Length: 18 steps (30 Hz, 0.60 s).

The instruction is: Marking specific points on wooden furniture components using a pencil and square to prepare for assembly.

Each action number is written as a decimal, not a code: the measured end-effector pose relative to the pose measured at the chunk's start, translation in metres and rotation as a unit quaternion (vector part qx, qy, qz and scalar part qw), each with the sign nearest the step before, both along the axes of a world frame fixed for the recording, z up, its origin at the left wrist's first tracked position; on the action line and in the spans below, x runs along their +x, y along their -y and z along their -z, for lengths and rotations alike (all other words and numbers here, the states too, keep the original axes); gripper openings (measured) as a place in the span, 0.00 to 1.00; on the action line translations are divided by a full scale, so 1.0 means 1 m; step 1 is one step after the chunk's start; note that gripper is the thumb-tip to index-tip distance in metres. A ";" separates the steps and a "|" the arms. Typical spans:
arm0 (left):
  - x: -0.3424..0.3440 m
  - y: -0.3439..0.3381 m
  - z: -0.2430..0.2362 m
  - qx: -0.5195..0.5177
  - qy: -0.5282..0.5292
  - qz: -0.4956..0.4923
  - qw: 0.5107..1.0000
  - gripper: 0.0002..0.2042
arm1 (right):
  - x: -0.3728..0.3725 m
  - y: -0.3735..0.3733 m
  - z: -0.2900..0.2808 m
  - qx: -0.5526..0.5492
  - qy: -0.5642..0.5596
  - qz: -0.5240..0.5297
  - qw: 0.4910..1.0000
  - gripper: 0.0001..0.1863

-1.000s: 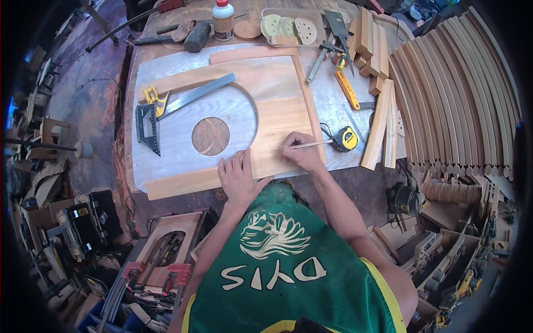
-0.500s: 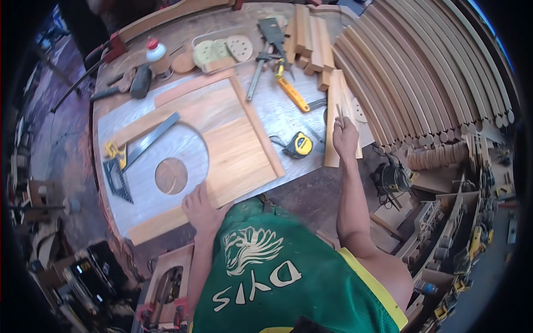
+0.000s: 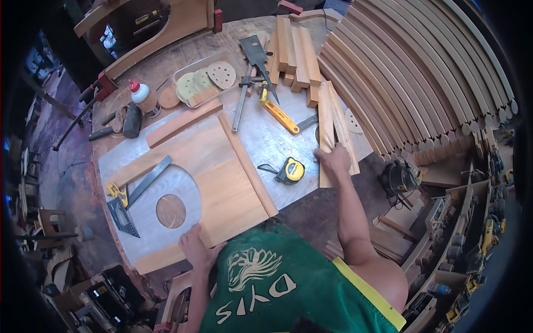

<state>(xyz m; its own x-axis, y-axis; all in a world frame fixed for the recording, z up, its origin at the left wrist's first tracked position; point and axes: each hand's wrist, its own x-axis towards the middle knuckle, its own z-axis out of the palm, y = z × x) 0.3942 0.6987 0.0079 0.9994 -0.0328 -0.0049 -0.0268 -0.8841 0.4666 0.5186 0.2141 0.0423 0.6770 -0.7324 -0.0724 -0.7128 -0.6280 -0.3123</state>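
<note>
My left hand (image 3: pixel 196 247) rests at the near edge of a wooden panel (image 3: pixel 233 194), fingers extended against it and nothing held. That panel has a large curved cutout, and loose wooden strips lie along its far and right edges. At the table's right side my right hand (image 3: pixel 335 161) is closed on a pale wooden strip (image 3: pixel 326 119), beside another strip with visible grain; its fingers partly hide the wood. Left of that hand sits a yellow and black tape measure (image 3: pixel 291 170). A combination square (image 3: pixel 147 183) and a black triangular square (image 3: pixel 122 218) lie on the panel side.
A yellow-handled knife (image 3: pixel 280 116), a clamp (image 3: pixel 242 100) and a hand saw (image 3: pixel 256 58) lie farther back. Sanding discs fill a tray (image 3: pixel 206 100) near a glue bottle (image 3: pixel 143 99) and mallet (image 3: pixel 132 121). Stacked wood blocks (image 3: pixel 294 55) and long curved slats (image 3: pixel 411 72) stand at right.
My right hand has come down onto the wooden strip, nearer the table edge. My left hand has slid to the panel's near edge. The whole view has shifted.
</note>
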 end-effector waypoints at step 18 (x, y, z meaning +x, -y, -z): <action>-0.036 0.023 -0.010 -0.041 0.043 -0.134 0.989 0.50 | 0.241 0.011 -0.015 -0.084 0.078 -0.111 0.987 0.37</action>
